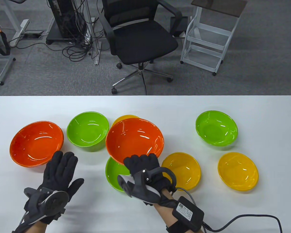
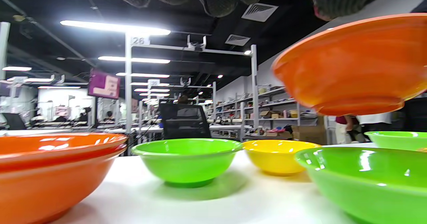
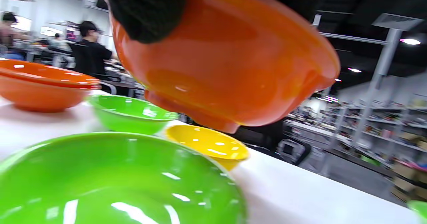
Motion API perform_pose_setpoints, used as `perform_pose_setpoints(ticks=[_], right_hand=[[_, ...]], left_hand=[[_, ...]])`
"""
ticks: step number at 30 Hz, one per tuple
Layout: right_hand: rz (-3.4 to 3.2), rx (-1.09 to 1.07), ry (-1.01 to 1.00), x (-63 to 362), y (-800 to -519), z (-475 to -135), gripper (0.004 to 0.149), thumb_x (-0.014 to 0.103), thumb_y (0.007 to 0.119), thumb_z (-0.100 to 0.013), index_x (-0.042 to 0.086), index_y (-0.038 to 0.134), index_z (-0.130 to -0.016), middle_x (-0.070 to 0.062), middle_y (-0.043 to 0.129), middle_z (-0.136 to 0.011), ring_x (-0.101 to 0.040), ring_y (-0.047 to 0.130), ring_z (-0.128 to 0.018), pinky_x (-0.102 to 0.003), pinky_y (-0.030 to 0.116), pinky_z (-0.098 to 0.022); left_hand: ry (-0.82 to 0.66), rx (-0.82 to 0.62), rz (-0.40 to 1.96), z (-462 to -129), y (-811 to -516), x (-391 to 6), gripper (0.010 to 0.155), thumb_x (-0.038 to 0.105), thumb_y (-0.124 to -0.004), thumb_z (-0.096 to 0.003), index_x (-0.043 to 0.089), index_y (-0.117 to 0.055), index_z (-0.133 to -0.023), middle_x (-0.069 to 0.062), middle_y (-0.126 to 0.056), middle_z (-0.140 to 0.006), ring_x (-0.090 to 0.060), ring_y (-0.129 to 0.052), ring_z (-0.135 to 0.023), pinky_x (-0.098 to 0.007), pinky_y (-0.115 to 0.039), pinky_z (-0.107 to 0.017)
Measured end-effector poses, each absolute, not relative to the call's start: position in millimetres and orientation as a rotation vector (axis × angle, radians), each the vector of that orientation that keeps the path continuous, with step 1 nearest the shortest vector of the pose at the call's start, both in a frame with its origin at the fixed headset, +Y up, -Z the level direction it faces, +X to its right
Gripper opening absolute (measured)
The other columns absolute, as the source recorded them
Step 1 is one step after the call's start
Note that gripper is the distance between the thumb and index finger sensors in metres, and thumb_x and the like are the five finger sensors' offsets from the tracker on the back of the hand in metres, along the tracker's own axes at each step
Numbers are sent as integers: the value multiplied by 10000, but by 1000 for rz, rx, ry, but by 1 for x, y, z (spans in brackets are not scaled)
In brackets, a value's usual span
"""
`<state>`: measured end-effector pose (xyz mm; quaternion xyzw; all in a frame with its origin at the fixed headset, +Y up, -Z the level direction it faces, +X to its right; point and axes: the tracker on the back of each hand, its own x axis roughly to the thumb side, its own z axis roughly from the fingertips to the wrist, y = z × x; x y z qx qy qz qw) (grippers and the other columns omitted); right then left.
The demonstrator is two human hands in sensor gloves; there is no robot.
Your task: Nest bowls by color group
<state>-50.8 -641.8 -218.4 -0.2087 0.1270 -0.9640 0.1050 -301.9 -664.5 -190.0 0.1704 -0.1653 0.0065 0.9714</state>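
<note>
My right hand (image 1: 141, 162) grips the near rim of an orange bowl (image 1: 134, 140) and holds it in the air above a green bowl (image 1: 114, 175) and a yellow bowl (image 1: 125, 118). The lifted bowl fills the right wrist view (image 3: 227, 67) and shows at the upper right of the left wrist view (image 2: 353, 67). A second orange bowl (image 1: 36, 143) sits on the table at the left. My left hand (image 1: 60, 167) is open, fingers spread, just near of that bowl and not touching it.
Two more green bowls (image 1: 87, 131) (image 1: 216, 128) and two more yellow bowls (image 1: 181, 170) (image 1: 237, 171) sit on the white table (image 1: 269, 109). A black office chair (image 1: 140, 38) and a white cart (image 1: 208, 36) stand beyond the far edge.
</note>
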Motion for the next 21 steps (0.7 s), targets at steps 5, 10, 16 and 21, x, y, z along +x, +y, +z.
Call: perform_pose_setpoints(ticks=[5,10,16,21], right_hand=[[-2823,-832,365,-87,-652,-190,453,337,744,-477,364,704,-927,132,852,-950,-130,965,-828,-460,735,-721],[-2773,-887,424,-103,-653,-178,449,340,739,-478,383,696,-924,154,845,-952,-105,946,-848,-451,711,-748],[-2736,-906,495,-96,-656,-177,443,334,738,-466,398,706,-904,164,846,-942,-87,924,-861,-455,665,-775],[-2694,-905,571,-88,-656,-174,453,349,735,-468,395,690,-916,161,827,-964,-94,909,-888,-452,666,-773]], left_hand=[[-426,315,-60,-184,-669,-285,826,570,-707,-468,253,-364,-1149,-69,-454,-1252,-402,-430,-1180,-578,-482,-867],[-434,329,-62,-184,-670,-283,649,538,-752,-443,320,-606,-1037,19,-781,-1055,-312,-640,-1153,-541,-529,-874],[-467,329,-110,-181,-670,-275,403,483,-759,-438,426,-773,-836,129,-903,-897,-174,-896,-996,-497,-602,-877],[-495,342,-148,-177,-668,-267,383,475,-753,-429,442,-784,-809,147,-923,-859,-128,-964,-922,-437,-672,-862]])
